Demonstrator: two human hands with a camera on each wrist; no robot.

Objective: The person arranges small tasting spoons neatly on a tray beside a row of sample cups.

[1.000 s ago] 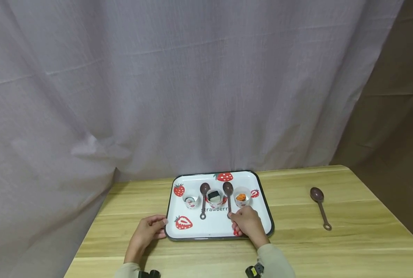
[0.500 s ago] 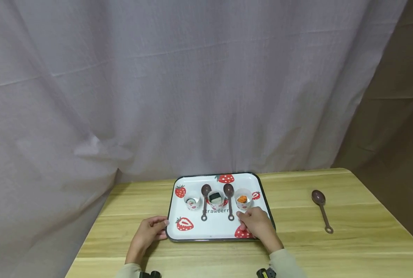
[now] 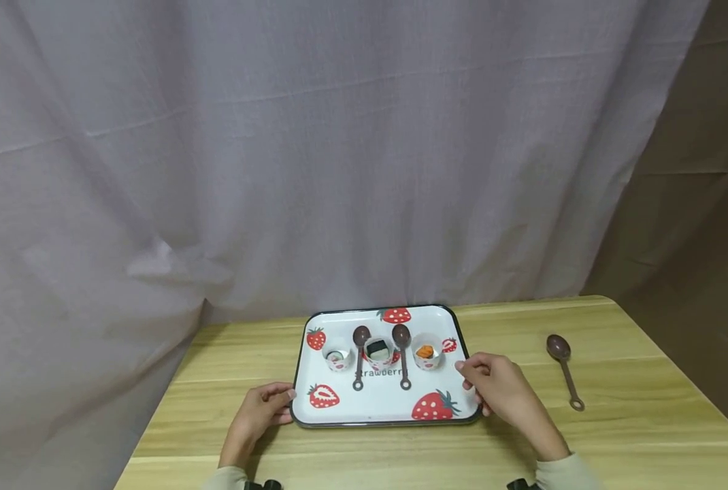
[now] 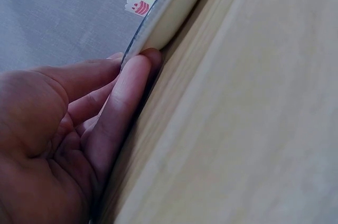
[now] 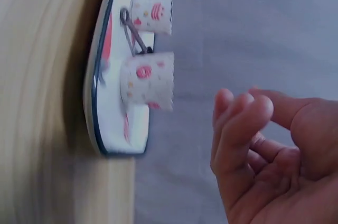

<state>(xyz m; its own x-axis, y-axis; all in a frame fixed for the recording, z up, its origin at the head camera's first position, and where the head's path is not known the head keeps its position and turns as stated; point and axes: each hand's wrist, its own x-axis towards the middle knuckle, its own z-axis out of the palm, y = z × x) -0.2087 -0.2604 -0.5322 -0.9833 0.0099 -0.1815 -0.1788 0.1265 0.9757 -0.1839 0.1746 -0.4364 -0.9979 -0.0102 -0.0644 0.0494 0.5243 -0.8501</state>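
My left hand (image 3: 258,412) pinches the left rim of a white strawberry-print tray (image 3: 373,401) with a dark edge, its thumb and fingertips on the edge in the left wrist view. On the tray stand three paper cups: the left cup (image 3: 337,363) with a small pale roll, the middle cup (image 3: 379,364) with a rice ball (image 3: 378,350), and the right cup (image 3: 428,362) with an orange piece (image 3: 424,351). Two brown spoons lie between them, the left spoon (image 3: 360,361) and the right spoon (image 3: 403,361). My right hand (image 3: 500,386), fingers loosely bent and holding nothing, hovers over the tray's right edge.
A third brown spoon (image 3: 565,371) lies on the wooden table (image 3: 633,415), right of the tray. Behind the table hangs a grey cloth (image 3: 364,170), close to the tray's far edge.
My right hand has left the handle of the spoon right of the middle cup and moved right, to the tray's right edge. My left hand stays at the left rim.
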